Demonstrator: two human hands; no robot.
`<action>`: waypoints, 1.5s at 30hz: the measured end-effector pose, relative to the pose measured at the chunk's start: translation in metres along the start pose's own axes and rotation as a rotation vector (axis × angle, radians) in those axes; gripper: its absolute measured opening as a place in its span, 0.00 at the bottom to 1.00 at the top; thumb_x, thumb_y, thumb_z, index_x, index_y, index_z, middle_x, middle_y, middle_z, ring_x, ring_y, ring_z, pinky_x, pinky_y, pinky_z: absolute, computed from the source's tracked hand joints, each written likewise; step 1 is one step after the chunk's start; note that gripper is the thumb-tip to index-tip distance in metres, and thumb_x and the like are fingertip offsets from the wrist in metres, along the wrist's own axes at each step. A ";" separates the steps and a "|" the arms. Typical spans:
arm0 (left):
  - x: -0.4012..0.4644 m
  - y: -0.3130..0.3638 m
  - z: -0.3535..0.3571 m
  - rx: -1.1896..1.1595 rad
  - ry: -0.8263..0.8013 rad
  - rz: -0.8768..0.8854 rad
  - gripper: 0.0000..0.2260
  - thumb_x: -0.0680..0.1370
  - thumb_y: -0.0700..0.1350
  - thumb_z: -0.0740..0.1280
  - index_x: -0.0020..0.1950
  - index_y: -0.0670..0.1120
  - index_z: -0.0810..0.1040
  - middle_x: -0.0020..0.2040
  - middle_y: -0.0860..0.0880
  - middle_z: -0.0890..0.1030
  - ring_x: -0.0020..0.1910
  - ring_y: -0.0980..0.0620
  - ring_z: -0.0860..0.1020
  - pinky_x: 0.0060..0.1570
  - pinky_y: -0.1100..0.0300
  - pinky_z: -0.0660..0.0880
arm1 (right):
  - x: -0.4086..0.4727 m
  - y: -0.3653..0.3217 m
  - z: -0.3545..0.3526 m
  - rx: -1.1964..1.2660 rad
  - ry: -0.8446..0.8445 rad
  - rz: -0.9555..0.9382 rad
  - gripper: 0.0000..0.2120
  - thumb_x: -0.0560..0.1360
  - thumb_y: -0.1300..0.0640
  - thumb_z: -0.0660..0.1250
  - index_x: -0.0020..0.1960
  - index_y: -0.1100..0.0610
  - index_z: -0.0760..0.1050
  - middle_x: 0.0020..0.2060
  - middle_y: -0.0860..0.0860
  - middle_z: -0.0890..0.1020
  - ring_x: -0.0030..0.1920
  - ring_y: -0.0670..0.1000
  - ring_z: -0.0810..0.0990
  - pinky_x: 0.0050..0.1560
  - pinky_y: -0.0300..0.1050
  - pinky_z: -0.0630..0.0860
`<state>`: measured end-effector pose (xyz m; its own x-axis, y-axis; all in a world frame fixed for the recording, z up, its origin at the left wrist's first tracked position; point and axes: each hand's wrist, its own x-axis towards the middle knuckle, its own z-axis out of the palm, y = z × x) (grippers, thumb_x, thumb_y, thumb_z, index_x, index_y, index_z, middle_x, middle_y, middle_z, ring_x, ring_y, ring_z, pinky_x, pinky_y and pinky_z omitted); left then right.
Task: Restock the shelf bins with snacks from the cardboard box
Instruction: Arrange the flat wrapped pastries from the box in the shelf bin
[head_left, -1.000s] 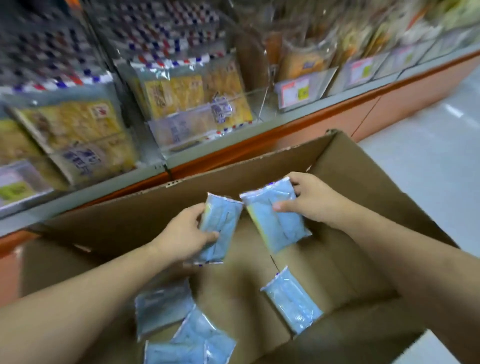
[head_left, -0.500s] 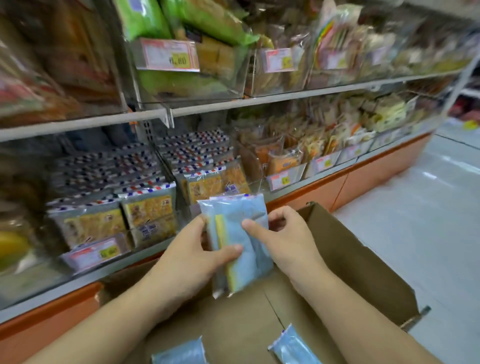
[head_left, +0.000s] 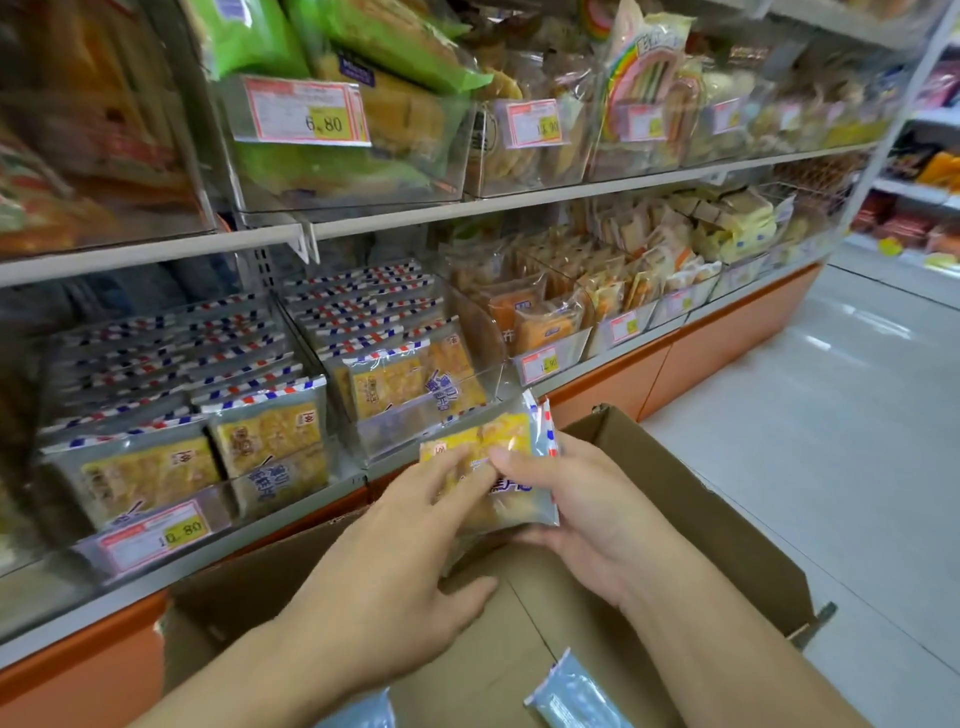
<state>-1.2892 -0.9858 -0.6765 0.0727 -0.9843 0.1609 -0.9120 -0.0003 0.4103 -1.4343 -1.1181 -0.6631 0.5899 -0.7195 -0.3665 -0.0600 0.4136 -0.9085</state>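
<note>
Hands meet over the cardboard box (head_left: 727, 525), whose brown walls fill the view from 5 to 8 o'clock. Box contents visible here: one pale blue packet (head_left: 574, 699) lying at 6 o'clock on the box floor, and the corner of a second pale blue packet (head_left: 358, 716) at the bottom edge beside the left forearm.

Clear shelf bin (head_left: 415, 431) on the lower shelf, at 11 o'clock from the hands: packed with rows of packets edged in red, white and blue stripes, each with a yellow snack showing through the front. A neighbouring bin (head_left: 171, 525) at 9 o'clock holds the same striped packets behind a price tag reading 10.80. Upper-shelf bin (head_left: 332, 171) at 12 o'clock: green bags, tag reading 6.80. Bins toward 2 o'clock hold assorted orange and pale wrapped snacks.

Snack packet (head_left: 511, 470) in hand: held just in front of the lower bin's rim, above the box, lying sideways with its striped edge turned toward 1 o'clock; yellow contents and blue print show through the glossy wrapper. How many packets are stacked there cannot be told. Left hand (head_left: 410, 540): fingers spread narrowly across the packet's face, thumb loose below. Right hand (head_left: 587, 512): thumb pressed on top, fingers curled beneath the wrapper.
</note>
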 end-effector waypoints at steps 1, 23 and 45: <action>0.001 -0.001 -0.005 -0.096 0.006 -0.005 0.40 0.78 0.62 0.70 0.83 0.66 0.50 0.80 0.70 0.53 0.79 0.70 0.53 0.76 0.71 0.55 | 0.001 -0.003 -0.004 0.004 0.011 -0.016 0.13 0.80 0.62 0.71 0.64 0.57 0.81 0.54 0.58 0.88 0.55 0.61 0.88 0.63 0.65 0.81; 0.028 -0.032 -0.034 -1.290 0.072 -0.541 0.12 0.78 0.41 0.72 0.61 0.42 0.85 0.56 0.41 0.87 0.52 0.43 0.87 0.47 0.52 0.83 | 0.010 -0.013 -0.033 -0.059 0.068 -0.252 0.12 0.86 0.53 0.62 0.66 0.54 0.79 0.53 0.53 0.89 0.53 0.56 0.89 0.49 0.61 0.86; 0.027 -0.030 -0.042 -1.327 -0.101 -0.651 0.25 0.79 0.58 0.69 0.62 0.38 0.83 0.60 0.37 0.85 0.58 0.37 0.84 0.61 0.44 0.75 | 0.015 -0.008 -0.024 0.027 0.053 -0.231 0.12 0.86 0.54 0.64 0.65 0.55 0.80 0.55 0.54 0.88 0.57 0.57 0.87 0.55 0.55 0.82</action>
<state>-1.2432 -1.0049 -0.6470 0.2359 -0.8822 -0.4076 0.3001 -0.3328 0.8940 -1.4445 -1.1457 -0.6658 0.5427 -0.8245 -0.1602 0.0940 0.2491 -0.9639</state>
